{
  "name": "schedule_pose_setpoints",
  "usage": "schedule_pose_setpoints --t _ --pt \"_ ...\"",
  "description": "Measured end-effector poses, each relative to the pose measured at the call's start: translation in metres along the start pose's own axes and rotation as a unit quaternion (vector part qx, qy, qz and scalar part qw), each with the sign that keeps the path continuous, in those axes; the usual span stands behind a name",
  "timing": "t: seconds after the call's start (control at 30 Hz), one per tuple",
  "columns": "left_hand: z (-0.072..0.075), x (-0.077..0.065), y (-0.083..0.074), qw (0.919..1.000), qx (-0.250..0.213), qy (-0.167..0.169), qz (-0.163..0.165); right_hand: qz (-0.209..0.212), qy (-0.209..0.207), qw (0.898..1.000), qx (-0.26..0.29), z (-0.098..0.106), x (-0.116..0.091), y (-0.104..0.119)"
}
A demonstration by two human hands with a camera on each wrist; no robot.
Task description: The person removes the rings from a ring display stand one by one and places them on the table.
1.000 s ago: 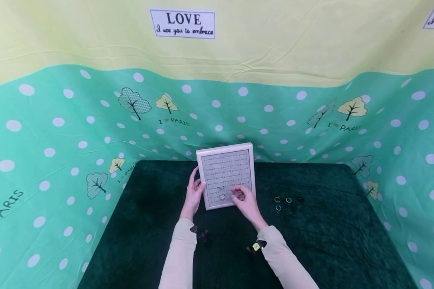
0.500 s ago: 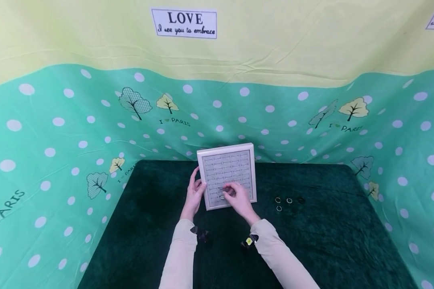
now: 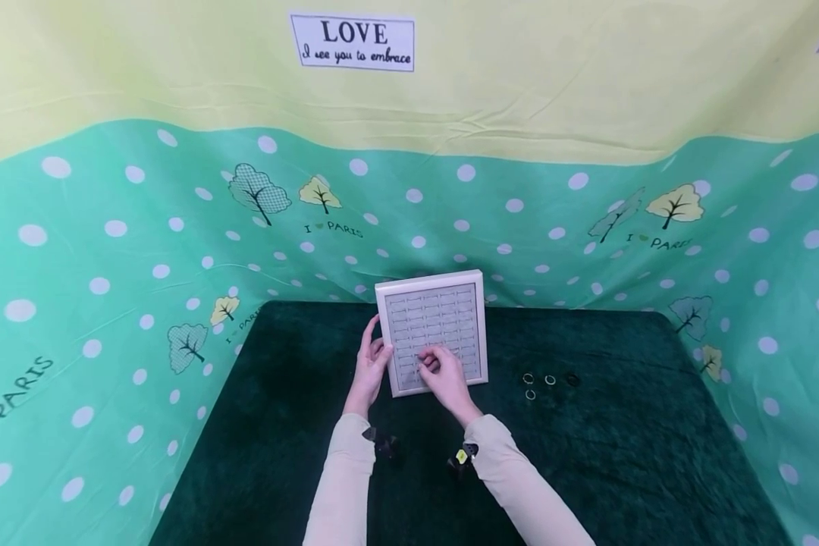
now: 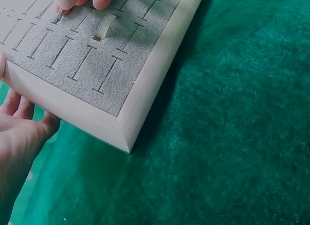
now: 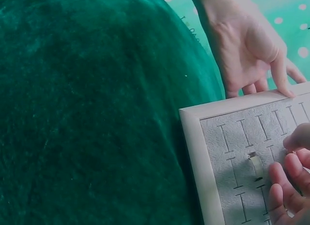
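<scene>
A ring display tray (image 3: 431, 285) with a pale frame and grey slotted padding leans upright in the head view. My left hand (image 3: 371, 371) grips its left side, thumb at the front edge and fingers behind. My right hand (image 3: 445, 377) is at the lower middle of the padding, thumb and fingertips pinching a small gold-toned ring (image 4: 60, 13) at a slot; the fingers cover most of it. Close by, a wider ring (image 4: 105, 26) sits in another slot, standing out as an arch; the right wrist view shows this wide ring (image 5: 256, 167) beside my fingertips.
On the dark green velvet cloth (image 3: 607, 455), right of the tray, lie a silver ring (image 3: 550, 380), two other light rings (image 3: 530, 395) and a dark ring (image 3: 572, 380). A polka-dot curtain (image 3: 464, 205) hangs close behind the tray.
My right hand has moved left across the padding, from beside the slotted rings to the upper of the two. My left hand keeps its hold on the tray. The view has shifted slightly.
</scene>
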State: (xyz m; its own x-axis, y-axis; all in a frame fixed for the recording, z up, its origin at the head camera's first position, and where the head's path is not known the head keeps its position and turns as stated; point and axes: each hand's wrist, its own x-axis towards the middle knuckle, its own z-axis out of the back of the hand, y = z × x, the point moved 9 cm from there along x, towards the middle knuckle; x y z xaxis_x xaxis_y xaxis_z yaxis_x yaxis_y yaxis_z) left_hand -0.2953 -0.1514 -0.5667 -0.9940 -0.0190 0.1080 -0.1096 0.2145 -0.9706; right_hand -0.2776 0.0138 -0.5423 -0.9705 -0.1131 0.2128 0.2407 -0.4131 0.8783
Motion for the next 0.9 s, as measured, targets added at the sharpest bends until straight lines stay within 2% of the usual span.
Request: schedule_pose_setpoints --t 0.33,0.63,0.9 --pt "0.0008 0.0001 0.0021 1.0 -0.006 -0.002 0.004 -0.012 -0.007 1.0 0.006 -0.0005 0.0012 -0.0021" --pt "0.0004 0.0005 0.0026 1.0 -0.005 -0.004 0.005 0.001 -0.035 0.999 -0.004 0.0011 0.001 -0.0027" --pt "0.0003 0.0001 0.0031 0.9999 0.002 -0.002 0.012 0.007 -0.037 0.999 0.013 0.0016 -0.0004 -0.0041"
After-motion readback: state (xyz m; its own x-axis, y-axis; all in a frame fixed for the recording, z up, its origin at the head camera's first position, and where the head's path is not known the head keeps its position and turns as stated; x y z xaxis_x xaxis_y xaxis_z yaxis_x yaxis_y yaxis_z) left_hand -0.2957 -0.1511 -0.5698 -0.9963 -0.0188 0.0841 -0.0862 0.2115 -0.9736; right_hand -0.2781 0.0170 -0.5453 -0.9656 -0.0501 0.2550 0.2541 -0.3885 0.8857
